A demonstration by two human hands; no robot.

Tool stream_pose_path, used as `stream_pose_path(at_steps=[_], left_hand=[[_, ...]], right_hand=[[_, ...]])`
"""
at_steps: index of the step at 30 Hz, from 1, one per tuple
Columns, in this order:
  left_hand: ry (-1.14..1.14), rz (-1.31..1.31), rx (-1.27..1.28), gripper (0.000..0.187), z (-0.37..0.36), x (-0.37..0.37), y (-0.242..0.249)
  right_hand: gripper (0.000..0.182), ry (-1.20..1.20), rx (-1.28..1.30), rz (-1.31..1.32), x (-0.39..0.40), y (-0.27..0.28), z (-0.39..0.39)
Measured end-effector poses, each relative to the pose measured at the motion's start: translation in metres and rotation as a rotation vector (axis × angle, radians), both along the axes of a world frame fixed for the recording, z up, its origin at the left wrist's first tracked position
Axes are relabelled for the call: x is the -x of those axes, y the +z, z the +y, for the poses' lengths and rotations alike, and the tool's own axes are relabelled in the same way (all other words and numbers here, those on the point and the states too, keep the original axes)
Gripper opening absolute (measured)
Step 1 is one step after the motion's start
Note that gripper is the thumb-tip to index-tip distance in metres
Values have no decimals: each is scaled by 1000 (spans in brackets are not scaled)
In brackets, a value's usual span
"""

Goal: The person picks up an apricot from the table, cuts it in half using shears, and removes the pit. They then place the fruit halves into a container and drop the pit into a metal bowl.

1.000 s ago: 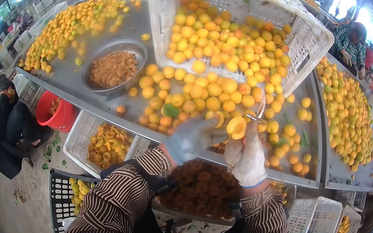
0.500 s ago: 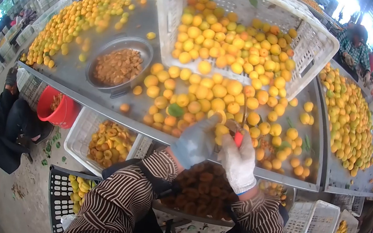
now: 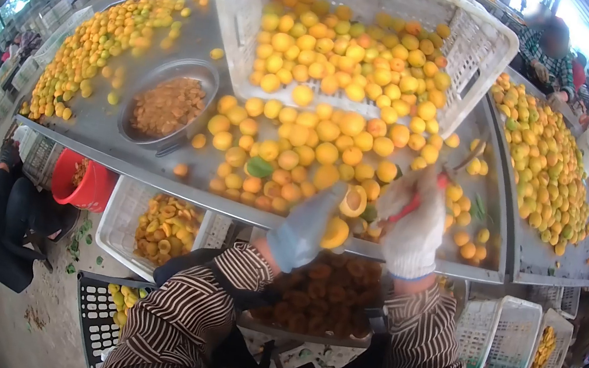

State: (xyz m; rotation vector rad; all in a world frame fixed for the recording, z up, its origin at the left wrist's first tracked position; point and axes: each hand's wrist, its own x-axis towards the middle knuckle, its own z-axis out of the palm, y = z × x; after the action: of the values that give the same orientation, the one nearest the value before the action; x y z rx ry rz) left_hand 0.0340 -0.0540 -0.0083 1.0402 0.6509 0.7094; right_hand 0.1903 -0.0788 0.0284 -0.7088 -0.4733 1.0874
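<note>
My left hand [image 3: 303, 226], in a blue-grey glove, is closed on a cut apricot at the table's front edge. One apricot half [image 3: 353, 201] shows its orange inside, and another rounded piece [image 3: 334, 233] sits just below it by the fingers. My right hand [image 3: 414, 223], in a white glove, grips a knife-like tool by its red handle [image 3: 406, 207]. The tool's thin metal end [image 3: 468, 159] points up and away, apart from the fruit. Loose apricots [image 3: 302, 138] spread over the metal table [image 3: 163, 176] beyond both hands.
A tipped white crate [image 3: 230, 17] spills apricots onto the table. Left of it stands a metal bowl [image 3: 211, 84] of brown pits. Below are a crate of apricot halves [image 3: 166, 229], darker pieces [image 3: 319, 293] under my hands, and a red bucket [image 3: 95, 190]. Other people work around.
My right hand with the tool has moved right, away from my left hand. The apricot in my left hand now shows an opened half. The view has shifted slightly.
</note>
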Motion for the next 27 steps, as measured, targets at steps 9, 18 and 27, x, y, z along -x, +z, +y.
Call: stream_pose_path(at_steps=[9,18,27], left_hand=[[10,301,-1016,49,-11,-5,-41],[114,271,-353,37,-30,-21,2],[77,247,-216,35,-24,-25,-34]], right_hand=[[34,-8,-129,9,-6,4,-5],[28,-45,-159,-170,5,4,-10],[26,151,-235,-25,6,-3,-11]])
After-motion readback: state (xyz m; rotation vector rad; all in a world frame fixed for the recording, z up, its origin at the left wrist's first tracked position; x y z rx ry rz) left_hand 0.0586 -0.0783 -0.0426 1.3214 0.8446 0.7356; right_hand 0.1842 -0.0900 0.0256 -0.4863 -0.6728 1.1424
